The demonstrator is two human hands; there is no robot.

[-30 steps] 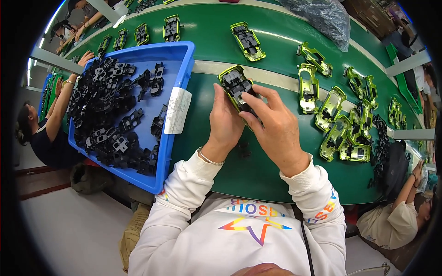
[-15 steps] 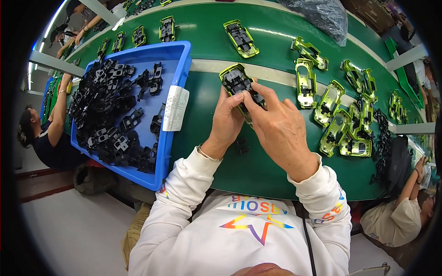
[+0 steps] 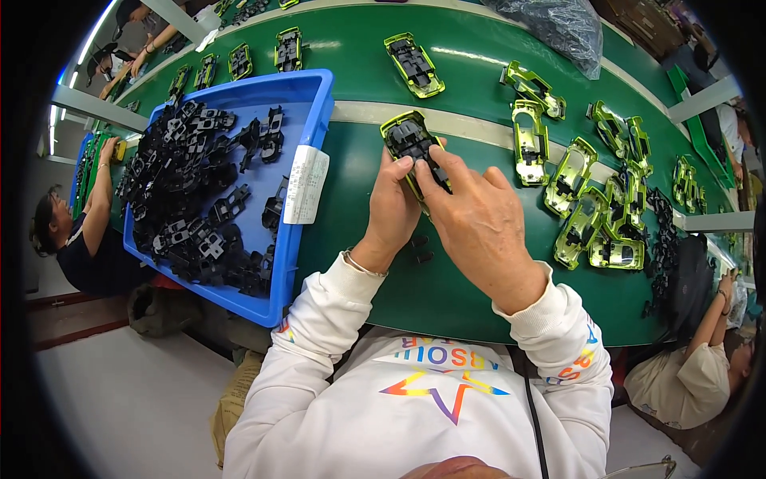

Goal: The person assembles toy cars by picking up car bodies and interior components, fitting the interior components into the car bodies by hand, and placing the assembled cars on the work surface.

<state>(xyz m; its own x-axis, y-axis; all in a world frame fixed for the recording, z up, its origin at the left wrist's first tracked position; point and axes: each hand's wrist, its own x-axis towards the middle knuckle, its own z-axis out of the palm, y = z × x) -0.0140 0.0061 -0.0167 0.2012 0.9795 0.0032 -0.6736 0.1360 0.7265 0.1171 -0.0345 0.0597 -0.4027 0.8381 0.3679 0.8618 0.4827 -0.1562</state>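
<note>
A toy car body (image 3: 408,137), lime green around its edge with a black plastic insert inside, is held open side up over the green table. My left hand (image 3: 392,206) grips it from the left and below, thumb on its near part. My right hand (image 3: 479,211) has its fingers pressed onto the black insert and the car's right side. Both hands are closed on the same car body. The near end of the car is partly hidden by my fingers. Small black parts (image 3: 421,249) lie on the table just below my hands.
At left a blue bin (image 3: 319,104) holds a heap of black plastic inserts (image 3: 187,164). Several lime green car shells (image 3: 530,144) lie at right, beside a pile of small black parts (image 3: 661,247). Filled car bodies (image 3: 415,65) lie along the far strip. A plastic bag (image 3: 550,28) lies beyond. Other people work at both sides.
My right hand has shifted slightly to the left along the car body, its fingertips still on the insert. A co-worker's arm at far left has moved a little.
</note>
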